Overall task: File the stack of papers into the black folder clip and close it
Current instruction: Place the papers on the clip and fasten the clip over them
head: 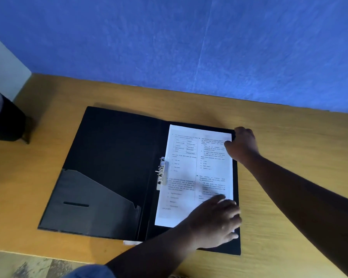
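A black folder [113,149] lies open flat on the wooden table. The stack of printed papers [191,177] rests on its right half. A metal spring clip [161,173] sits at the papers' left edge, near the spine. My left hand [217,219] lies on the papers' near right corner, fingers spread and blurred. My right hand [242,144] is at the far right corner of the stack, fingers curled at the paper's edge; whether it grips the paper is unclear.
The wooden table [289,137] runs back to a blue wall [169,47]. A dark round object [4,117] stands at the table's far left. The folder's left half has a grey inner pocket [88,205]. A small white scrap [130,242] peeks out under the folder's near edge.
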A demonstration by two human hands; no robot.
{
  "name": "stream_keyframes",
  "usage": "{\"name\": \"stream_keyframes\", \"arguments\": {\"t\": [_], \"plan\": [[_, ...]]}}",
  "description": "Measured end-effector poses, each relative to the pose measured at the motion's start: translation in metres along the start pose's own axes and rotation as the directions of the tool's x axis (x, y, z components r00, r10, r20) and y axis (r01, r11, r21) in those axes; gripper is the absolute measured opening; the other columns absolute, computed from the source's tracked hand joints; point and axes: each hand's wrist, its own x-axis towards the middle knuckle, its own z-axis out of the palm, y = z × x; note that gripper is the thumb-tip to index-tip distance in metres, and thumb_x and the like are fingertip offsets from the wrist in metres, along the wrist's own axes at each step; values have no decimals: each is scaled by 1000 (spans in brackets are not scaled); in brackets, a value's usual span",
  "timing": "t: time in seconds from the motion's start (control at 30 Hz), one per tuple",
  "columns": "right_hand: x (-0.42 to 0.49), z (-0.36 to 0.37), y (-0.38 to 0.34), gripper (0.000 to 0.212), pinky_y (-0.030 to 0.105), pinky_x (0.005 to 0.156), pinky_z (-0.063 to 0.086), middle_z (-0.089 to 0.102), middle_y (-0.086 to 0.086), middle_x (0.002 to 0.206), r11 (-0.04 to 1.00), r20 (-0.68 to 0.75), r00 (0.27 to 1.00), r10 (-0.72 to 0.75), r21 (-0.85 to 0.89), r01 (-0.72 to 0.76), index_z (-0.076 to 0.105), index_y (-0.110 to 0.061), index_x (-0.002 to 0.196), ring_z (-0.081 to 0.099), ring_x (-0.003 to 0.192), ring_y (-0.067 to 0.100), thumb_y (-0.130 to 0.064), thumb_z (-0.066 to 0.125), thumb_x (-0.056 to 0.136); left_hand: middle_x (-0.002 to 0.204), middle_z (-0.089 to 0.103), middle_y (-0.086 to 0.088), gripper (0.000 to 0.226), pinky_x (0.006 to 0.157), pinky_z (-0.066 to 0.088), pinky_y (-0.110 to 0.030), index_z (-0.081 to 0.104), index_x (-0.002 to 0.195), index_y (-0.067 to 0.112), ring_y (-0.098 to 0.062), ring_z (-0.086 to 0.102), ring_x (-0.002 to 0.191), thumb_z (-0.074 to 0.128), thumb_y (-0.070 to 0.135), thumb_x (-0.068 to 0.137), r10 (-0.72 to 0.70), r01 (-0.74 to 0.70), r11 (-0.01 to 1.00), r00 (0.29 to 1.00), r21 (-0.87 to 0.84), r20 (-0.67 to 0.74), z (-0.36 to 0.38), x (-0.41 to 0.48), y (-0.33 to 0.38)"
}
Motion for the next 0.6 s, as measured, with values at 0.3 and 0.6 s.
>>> {"name": "stream_keyframes", "arguments": {"t": [0.3, 0.6], "plan": [[-58, 3, 30, 15, 32, 53, 33, 58, 15, 65, 929, 31, 980, 197, 312, -197, 61, -3, 79, 49, 60, 29, -12, 54, 71, 74, 63, 11, 16, 58, 45, -14, 60, 86, 21, 0, 62, 67, 57, 33, 97, -988, 583, 145, 50, -800, -143, -90, -69, -47], [-82, 9, 37, 46, 41, 75, 54, 66, 2, 104, 912, 104, 981, 166, 363, -193, 59, -20, 125, 62, 92, 26, -13, 61, 80, 69, 67, -2, 25, 41, 38, -22, 68, 77, 8, -11, 47, 43, 83, 28, 77, -923, 536, -361, -91, -763, 373, -96, -83, -67]]}}
